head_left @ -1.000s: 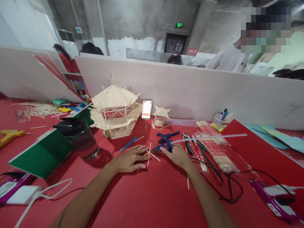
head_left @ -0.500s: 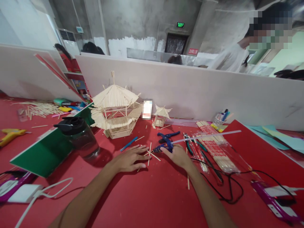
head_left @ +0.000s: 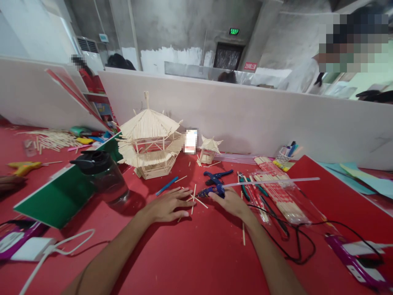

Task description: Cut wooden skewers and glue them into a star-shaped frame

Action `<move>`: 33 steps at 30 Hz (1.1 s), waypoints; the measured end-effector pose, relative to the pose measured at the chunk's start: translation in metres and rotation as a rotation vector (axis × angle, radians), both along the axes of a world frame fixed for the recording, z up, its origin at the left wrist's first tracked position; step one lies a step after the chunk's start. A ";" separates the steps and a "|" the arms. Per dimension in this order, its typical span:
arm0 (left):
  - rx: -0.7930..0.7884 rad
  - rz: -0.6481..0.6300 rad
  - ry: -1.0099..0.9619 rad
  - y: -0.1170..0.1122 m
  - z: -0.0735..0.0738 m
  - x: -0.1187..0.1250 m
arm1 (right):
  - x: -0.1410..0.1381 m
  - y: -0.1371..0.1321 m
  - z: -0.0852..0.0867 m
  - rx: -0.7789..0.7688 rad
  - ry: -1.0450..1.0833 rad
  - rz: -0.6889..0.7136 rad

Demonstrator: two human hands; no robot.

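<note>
My left hand (head_left: pixel 168 206) lies flat on the red table (head_left: pixel 196 254), fingers stretched out toward several loose bamboo sticks (head_left: pixel 194 197). My right hand (head_left: pixel 232 201) is closed round the handle of a blue glue gun (head_left: pixel 214 189). A long pale glue stick (head_left: pixel 273 181) juts from the gun's back toward the right. A large stick-built pavilion (head_left: pixel 147 140) stands behind my left hand, and a small one (head_left: pixel 209 150) stands to its right.
A dark-lidded clear bottle (head_left: pixel 103 175) and a green board (head_left: pixel 58 196) sit at left. Packs of chopsticks (head_left: pixel 276 192), pliers (head_left: pixel 245 186) and black cables (head_left: pixel 294 237) lie at right. A purple device (head_left: pixel 356 258) is at far right. Another person's hand (head_left: pixel 7 183) rests at the left edge.
The glue gun in my right hand tilted slightly, swinging the glue stick's far end up and then back down. Another person's hand has come in at the left edge.
</note>
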State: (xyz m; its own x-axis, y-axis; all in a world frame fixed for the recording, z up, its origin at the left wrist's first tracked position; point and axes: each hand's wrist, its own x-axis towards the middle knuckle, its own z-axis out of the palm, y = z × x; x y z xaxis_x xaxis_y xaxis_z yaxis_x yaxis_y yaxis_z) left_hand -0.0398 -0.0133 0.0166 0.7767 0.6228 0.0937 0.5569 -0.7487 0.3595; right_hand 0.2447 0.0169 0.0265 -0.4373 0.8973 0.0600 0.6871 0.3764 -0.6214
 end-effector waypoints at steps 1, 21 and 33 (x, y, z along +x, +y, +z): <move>0.000 0.002 -0.004 0.000 0.000 0.000 | 0.000 0.000 -0.001 0.008 -0.002 -0.005; -0.003 -0.008 -0.035 0.000 -0.001 0.000 | -0.004 0.001 -0.006 0.098 -0.084 -0.065; 0.002 0.005 -0.024 -0.001 0.000 0.000 | -0.003 -0.001 -0.003 0.053 -0.058 -0.018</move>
State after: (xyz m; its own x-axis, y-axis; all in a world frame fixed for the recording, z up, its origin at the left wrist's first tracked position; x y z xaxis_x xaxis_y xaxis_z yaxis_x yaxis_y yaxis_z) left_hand -0.0396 -0.0139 0.0164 0.7713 0.6263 0.1136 0.5517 -0.7468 0.3714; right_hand 0.2412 0.0159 0.0235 -0.4251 0.9014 0.0828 0.7282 0.3949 -0.5601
